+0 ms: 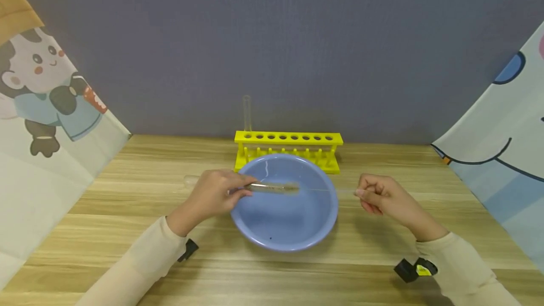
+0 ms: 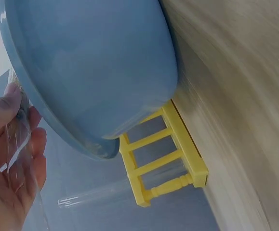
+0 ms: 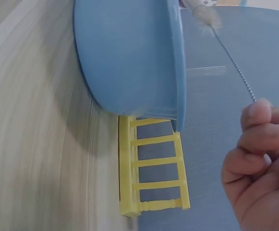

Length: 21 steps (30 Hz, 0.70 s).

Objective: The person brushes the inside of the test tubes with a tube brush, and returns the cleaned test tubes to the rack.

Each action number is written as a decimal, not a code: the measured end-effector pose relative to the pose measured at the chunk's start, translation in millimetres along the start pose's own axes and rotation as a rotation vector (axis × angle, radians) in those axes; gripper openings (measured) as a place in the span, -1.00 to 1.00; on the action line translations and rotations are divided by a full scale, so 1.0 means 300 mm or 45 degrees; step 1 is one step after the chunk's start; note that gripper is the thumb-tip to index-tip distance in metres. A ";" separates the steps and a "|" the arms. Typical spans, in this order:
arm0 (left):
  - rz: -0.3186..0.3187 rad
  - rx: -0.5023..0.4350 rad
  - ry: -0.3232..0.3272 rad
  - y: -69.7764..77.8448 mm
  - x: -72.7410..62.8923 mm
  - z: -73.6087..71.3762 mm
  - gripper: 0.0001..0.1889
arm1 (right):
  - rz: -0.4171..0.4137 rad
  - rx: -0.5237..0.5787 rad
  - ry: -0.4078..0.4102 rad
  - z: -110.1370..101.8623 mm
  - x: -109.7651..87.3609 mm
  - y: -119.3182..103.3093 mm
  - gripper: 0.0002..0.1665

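Note:
Above the basin, my left hand (image 1: 218, 192) grips a clear glass test tube (image 1: 191, 181) that lies roughly level, its closed end poking out to the left. Bristles of a test tube brush (image 1: 291, 187) show at the tube's right end; how much of them sits inside is hard to tell. My right hand (image 1: 380, 197) pinches the twisted wire handle (image 3: 235, 65) of this brush between thumb and curled fingers, right of the basin. A blue plastic basin (image 1: 284, 242) stands on the table beneath the tube.
Behind the basin is a yellow test tube rack (image 1: 289, 137), partly hidden by the rim. Another test tube (image 1: 247, 112) stands upright in its leftmost hole. A grey panel (image 1: 297, 51) closes off the back, with printed cloths on both sides of the wooden table (image 1: 148, 174).

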<state>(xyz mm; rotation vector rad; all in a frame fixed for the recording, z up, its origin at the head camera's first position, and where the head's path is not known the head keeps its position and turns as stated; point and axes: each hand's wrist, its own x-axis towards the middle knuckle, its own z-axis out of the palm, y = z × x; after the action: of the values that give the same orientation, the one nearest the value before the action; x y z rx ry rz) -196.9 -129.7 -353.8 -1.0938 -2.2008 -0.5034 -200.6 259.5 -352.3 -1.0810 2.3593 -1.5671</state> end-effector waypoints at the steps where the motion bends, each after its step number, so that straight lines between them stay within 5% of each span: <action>1: 0.007 0.007 0.013 -0.002 -0.001 -0.001 -0.72 | 0.027 0.021 -0.004 -0.002 -0.001 -0.001 -0.74; 13: 0.036 0.046 0.093 -0.028 -0.012 -0.013 -0.67 | 0.130 0.427 -0.135 -0.020 -0.010 0.012 -0.73; 21: 0.036 0.060 0.096 -0.040 -0.020 -0.026 -0.68 | 0.164 0.369 -0.119 -0.024 -0.017 0.015 -0.73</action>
<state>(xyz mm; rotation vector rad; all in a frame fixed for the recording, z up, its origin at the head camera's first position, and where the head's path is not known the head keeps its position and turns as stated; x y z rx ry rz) -201.1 -144.8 -352.9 -1.0629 -2.1182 -0.4710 -202.2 269.1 -354.0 -0.9000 2.0186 -1.7034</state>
